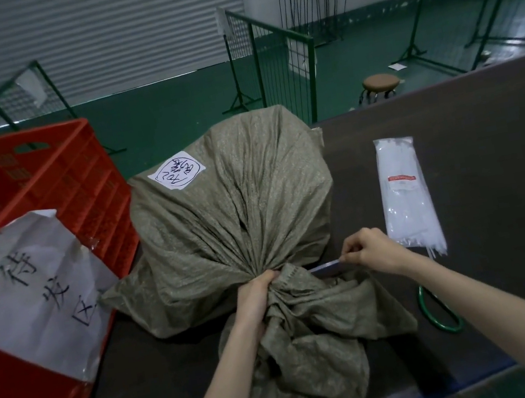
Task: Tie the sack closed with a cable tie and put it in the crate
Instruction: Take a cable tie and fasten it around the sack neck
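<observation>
Clamping the gathered neck of the olive woven plastic sack (238,209), the left hand (256,295) had its fingers curled tight around the bunched fabric. The right hand (368,250) pinched the tail of a thin white cable tie (324,265), which ran sideways from neck to fingertips. Its loop was hidden behind folds. The sack lay on the dark table (471,146), long axis pointing away, beside the red plastic crate (43,186).

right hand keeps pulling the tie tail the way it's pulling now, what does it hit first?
Probably the pack of cable ties, lying on the table just beyond the right hand; depth is unclear, so the hand may pass above it.
</observation>
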`<state>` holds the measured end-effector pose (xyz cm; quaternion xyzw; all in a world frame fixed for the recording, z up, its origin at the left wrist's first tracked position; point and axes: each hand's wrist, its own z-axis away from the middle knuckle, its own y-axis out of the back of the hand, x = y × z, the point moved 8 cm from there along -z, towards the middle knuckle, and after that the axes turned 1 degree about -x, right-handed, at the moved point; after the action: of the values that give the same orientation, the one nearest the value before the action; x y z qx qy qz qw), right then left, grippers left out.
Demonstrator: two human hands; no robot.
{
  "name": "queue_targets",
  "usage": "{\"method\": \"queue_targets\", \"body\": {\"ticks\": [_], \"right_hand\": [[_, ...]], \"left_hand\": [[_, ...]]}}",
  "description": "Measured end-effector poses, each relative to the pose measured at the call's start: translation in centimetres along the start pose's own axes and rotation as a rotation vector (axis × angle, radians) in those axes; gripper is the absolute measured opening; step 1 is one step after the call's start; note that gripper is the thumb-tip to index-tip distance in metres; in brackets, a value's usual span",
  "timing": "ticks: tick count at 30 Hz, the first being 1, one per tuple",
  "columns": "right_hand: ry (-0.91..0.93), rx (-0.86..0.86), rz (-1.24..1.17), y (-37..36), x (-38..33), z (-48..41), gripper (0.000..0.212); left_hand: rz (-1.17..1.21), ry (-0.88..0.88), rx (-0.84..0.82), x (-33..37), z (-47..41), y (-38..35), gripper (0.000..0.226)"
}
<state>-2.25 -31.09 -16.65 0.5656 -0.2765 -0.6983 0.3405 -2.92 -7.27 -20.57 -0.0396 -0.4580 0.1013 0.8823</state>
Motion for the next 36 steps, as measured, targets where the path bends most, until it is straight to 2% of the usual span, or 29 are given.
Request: {"method": "queue_targets", "body": {"ticks": [6, 10, 13, 15, 18, 20, 23, 25, 28, 31, 33, 36], "right_hand": [[0.064, -0.018, 0.033, -1.6, -1.5, -0.4, 0.015], [0.087, -0.082, 0.100, -3.0, -3.7, -1.0, 0.005], [0.095, -0.166, 0.012, -4.1, -5.5, -1.4, 0.013], [0.090, -0.203, -0.053, -4.8, -6.6, -1.6, 0.019], [0.099, -0.237, -0.092, -5.7, -7.8, -1.8, 0.022], [0.095, -0.263, -0.121, -6.2, -8.2, -1.7, 0.021], [0.086, -0.281, -0.166, -6.6, -7.9, -1.5, 0.020], [0.092, -0.247, -0.162, -6.6, -7.6, -1.5, 0.021], [0.081, -0.186, -0.080, -5.9, -7.0, -1.6, 0.032], [0.099, -0.124, -0.035, -4.5, -6.8, -1.7, 0.041], [0.123, -0.111, -0.011, -4.1, -6.7, -1.7, 0.038], [0.156, -0.074, 0.090, -3.6, -6.8, -2.0, 0.030]], "left_hand": [[0.069, -0.002, -0.006, -0.2, 0.5, -0.1, 0.038], [0.079, -0.002, 0.021, -0.4, 1.1, 0.2, 0.038], [0.110, 0.023, 0.032, -0.7, 1.6, 0.3, 0.036], [0.186, 0.036, 0.001, -0.8, 1.8, 0.0, 0.039], [0.452, 0.061, -0.113, -1.0, 2.9, -1.2, 0.043], [0.589, 0.019, -0.062, -0.9, 3.4, -0.3, 0.047], [0.735, 0.009, 0.102, -1.6, 3.5, 2.1, 0.057], [0.823, -0.009, 0.150, -1.8, 3.3, 2.9, 0.056], [0.824, -0.060, 0.092, -1.5, 3.1, 3.3, 0.046], [0.714, -0.049, 0.086, -1.5, 3.1, 5.0, 0.029], [0.635, -0.059, 0.120, -1.5, 2.8, 6.4, 0.024], [0.420, -0.168, 0.150, -0.3, 3.1, 8.0, 0.025]]}}
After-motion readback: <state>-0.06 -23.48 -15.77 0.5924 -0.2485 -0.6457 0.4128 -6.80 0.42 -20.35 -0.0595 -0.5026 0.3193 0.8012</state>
